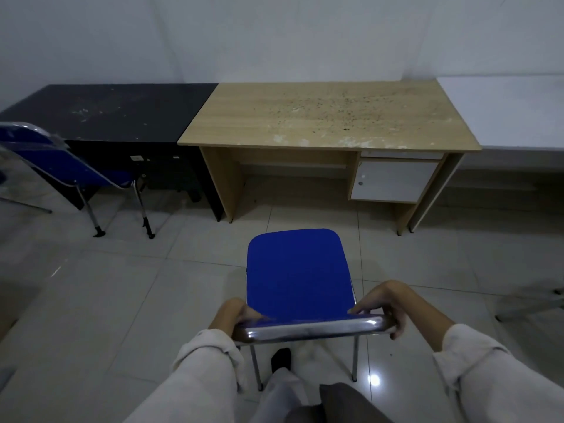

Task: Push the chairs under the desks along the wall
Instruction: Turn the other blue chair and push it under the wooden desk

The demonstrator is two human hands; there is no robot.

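Observation:
A blue padded chair (297, 270) with a chrome frame stands on the tiled floor in front of me, its seat facing the light wooden desk (329, 114) along the wall. My left hand (233, 312) grips the left end of the chair's chrome backrest bar. My right hand (384, 303) grips the right end of the same bar. A gap of floor lies between the seat's front edge and the desk's open knee space. A second blue chair (65, 169) stands at the left, partly under the black desk (113, 111).
The wooden desk has a white drawer unit (393, 180) on its right side. A white table (506, 114) adjoins it at the right. A chrome chair leg (531, 303) shows at the right edge. My feet are under the chair.

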